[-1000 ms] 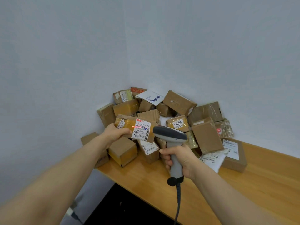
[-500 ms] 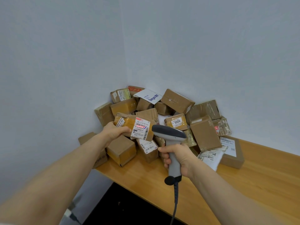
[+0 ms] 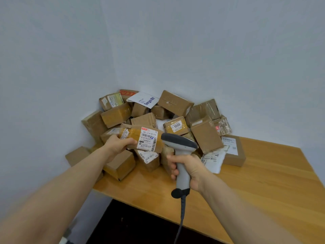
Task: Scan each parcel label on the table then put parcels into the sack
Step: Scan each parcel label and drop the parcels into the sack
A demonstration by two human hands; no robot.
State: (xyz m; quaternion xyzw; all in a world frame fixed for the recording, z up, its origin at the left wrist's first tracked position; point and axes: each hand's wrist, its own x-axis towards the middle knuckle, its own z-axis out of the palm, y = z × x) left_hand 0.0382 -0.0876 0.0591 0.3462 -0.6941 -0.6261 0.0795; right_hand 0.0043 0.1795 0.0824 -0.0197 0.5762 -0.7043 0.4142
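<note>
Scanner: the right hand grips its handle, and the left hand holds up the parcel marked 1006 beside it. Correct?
Not quite. In the head view the left hand holds a taped parcel with a long white label; the parcel marked 1006 lies in the pile behind. The right hand does grip the scanner by its handle.

Bench (image 3: 255,191): pale wooden top, pushed into the corner of two grey walls.
Parcel heap (image 3: 174,104): brown cartons and bags stacked at 11 o'clock on the bench, against the corner.
Flat carton (image 3: 233,152): at the heap's 4 o'clock, lying flat on the wood with its white label up.
White mailer bag (image 3: 213,162): at the flat carton's 8 o'clock, touching it.
Plain carton (image 3: 121,166): at the heap's 8 o'clock, near the bench edge.
Labelled carton (image 3: 149,161): just beside the plain carton, at its 3 o'clock.
</note>
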